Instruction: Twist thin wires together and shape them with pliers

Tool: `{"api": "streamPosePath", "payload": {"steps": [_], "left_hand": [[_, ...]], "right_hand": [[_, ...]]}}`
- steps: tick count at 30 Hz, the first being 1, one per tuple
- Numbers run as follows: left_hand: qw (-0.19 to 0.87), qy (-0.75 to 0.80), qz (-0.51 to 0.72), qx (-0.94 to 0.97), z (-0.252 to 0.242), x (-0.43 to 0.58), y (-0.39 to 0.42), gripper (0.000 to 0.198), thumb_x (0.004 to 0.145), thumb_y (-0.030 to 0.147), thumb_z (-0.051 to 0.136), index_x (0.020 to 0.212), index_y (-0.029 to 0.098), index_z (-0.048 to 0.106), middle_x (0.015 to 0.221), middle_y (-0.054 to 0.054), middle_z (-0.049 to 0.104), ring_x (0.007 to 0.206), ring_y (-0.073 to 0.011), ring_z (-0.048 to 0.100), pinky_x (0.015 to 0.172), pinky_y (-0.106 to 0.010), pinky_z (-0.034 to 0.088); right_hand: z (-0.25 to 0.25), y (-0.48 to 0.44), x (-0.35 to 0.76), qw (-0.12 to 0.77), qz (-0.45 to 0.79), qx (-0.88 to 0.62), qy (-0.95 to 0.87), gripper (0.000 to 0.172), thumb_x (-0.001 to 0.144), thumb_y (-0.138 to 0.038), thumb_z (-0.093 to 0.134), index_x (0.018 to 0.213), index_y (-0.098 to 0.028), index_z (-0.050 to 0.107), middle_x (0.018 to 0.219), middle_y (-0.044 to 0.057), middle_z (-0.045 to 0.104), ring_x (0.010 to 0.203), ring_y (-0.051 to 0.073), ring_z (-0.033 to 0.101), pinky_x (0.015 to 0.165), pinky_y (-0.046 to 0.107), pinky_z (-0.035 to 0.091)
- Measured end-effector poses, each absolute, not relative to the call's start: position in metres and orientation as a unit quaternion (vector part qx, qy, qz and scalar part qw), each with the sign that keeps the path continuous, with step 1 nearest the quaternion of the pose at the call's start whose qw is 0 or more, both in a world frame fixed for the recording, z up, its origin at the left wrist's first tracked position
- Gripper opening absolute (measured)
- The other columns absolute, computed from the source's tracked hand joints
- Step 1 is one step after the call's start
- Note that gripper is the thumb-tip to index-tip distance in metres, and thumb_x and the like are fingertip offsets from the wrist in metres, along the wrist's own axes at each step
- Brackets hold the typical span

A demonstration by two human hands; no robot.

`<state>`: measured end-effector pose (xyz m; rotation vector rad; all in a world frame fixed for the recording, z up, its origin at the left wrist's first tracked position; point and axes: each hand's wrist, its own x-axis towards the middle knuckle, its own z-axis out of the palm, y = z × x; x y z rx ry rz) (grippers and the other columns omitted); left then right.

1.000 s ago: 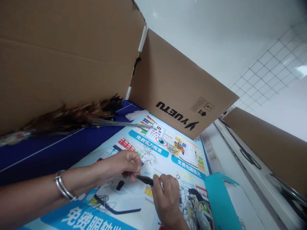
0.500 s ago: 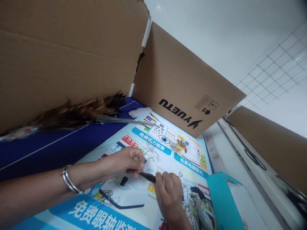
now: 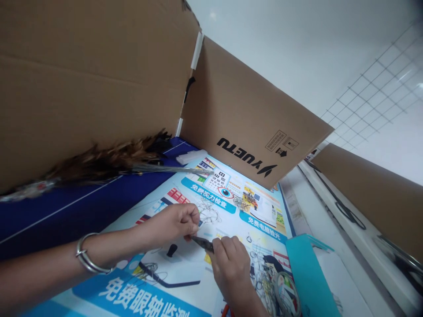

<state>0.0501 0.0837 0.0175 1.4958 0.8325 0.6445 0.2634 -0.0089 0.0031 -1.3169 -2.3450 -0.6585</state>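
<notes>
My right hand [image 3: 231,266] is wrapped round a pair of needle-nose pliers, with the dark pointed jaws [image 3: 204,244] sticking out toward the left. My left hand [image 3: 185,221], a silver bangle on its wrist, is closed in a pinch right at the jaw tips. Whatever sits between its fingertips is too small to make out. Below the left hand lies a small tangle of thin wire [image 3: 151,272] on the printed poster sheet [image 3: 185,259]. More loose wire pieces [image 3: 209,212] are spread just beyond the hands.
A heap of wire bits [image 3: 264,277] and a round clear container [image 3: 287,293] lie right of my right hand, beside a teal box [image 3: 309,273]. Brown feathers [image 3: 109,158] and a bundle of straight wires [image 3: 172,169] lie at the left. Cardboard walls [image 3: 251,110] stand behind.
Both hands keep nearly the same place, with the plier tips still at the left fingertips. The left forearm and its bangle have shifted slightly, and the view has tilted a little.
</notes>
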Motion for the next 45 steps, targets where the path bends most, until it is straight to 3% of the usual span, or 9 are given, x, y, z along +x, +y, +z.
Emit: {"api": "streamPosePath", "payload": {"steps": [10,22,28,38,45], "left_hand": [[0.463,0.373,0.25,0.764,0.024,0.042,0.077,0.004,0.081,0.027,0.055,0.082,0.023,0.055,0.061,0.006,0.059,0.059,-0.0146,0.051,0.057,-0.024,0.032],[0.363,0.382,0.192,0.828,0.033,0.043,0.068,0.014,0.088,0.03,0.047,0.091,0.023,0.058,0.067,0.001,0.062,0.063,-0.0188,0.054,0.059,-0.026,0.028],[0.438,0.359,0.196,0.8,0.034,0.041,0.076,0.011,0.086,0.029,0.049,0.084,0.022,0.058,0.065,0.004,0.059,0.062,-0.0155,0.052,0.058,-0.023,0.032],[0.529,0.327,0.177,0.762,0.03,0.038,0.092,0.023,0.081,0.037,0.057,0.071,0.017,0.063,0.064,0.003,0.056,0.062,-0.0131,0.05,0.058,-0.022,0.035],[0.627,0.364,0.223,0.651,0.019,0.039,0.099,0.028,0.074,0.043,0.066,0.068,0.017,0.061,0.064,0.0,0.067,0.057,-0.0156,0.06,0.059,-0.027,0.047]], "right_hand": [[0.006,-0.011,0.26,0.208,-0.107,-0.512,-0.826,0.005,0.091,-0.019,0.054,0.093,-0.021,0.059,0.079,0.004,0.06,0.074,0.02,0.057,0.064,0.028,0.044],[0.017,-0.01,0.264,0.192,0.105,-0.563,-0.797,0.01,0.08,-0.017,0.068,0.086,-0.024,0.064,0.082,0.0,0.066,0.076,0.018,0.065,0.066,0.025,0.047],[0.015,-0.009,0.266,0.204,0.08,-0.557,-0.801,0.008,0.083,-0.02,0.065,0.09,-0.024,0.065,0.084,0.001,0.066,0.077,0.018,0.063,0.067,0.026,0.045],[0.014,-0.01,0.266,0.185,0.076,-0.578,-0.791,0.008,0.085,-0.024,0.065,0.094,-0.023,0.066,0.086,0.003,0.066,0.079,0.019,0.062,0.069,0.027,0.044],[0.004,-0.009,0.265,0.264,-0.01,-0.554,-0.79,0.012,0.088,-0.024,0.062,0.1,-0.021,0.062,0.09,0.006,0.063,0.083,0.021,0.059,0.071,0.031,0.045]]}}
